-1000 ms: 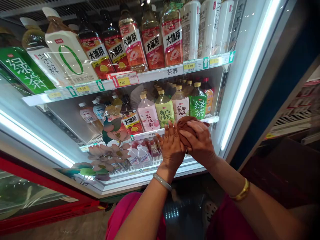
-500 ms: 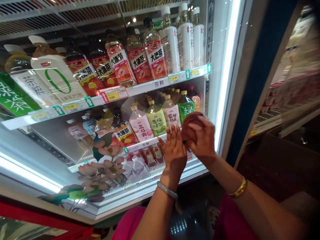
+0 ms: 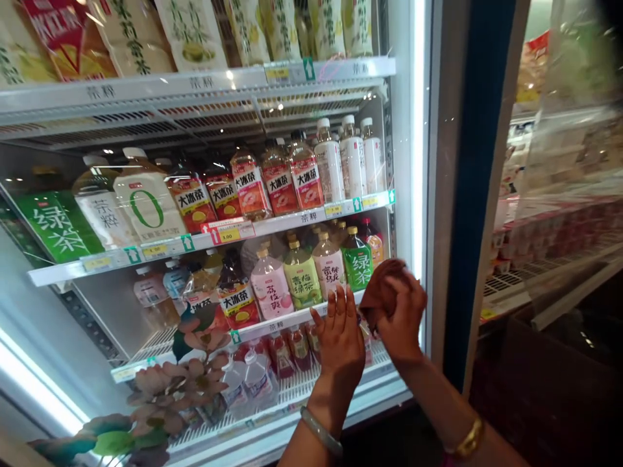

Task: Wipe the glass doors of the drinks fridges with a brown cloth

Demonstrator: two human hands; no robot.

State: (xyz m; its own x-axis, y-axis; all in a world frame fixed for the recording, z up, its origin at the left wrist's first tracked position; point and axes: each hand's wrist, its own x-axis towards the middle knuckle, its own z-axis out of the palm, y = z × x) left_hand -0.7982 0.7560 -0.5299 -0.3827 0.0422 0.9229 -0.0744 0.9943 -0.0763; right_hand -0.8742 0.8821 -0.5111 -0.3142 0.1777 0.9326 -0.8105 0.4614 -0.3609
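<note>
My left hand, with a pale bangle on its wrist, lies with spread fingers against the glass door in front of the bottle shelves. To its right, my right hand, with a gold bangle, is closed on a brown cloth, which is bunched up near the glass. Behind the glass, close to the hands, are a green tea bottle and a pink-labelled bottle. The palm side of both hands is hidden.
Several rows of bottled drinks stand on the shelves of the lit cooler. Flower decals cover the lower left glass. A dark blue frame stands at the right, with another shelf of goods beyond it.
The view has tilted up, so an upper shelf now shows and the hands sit lower in the picture. My left hand remains at the glass and my right hand still holds the cloth.
</note>
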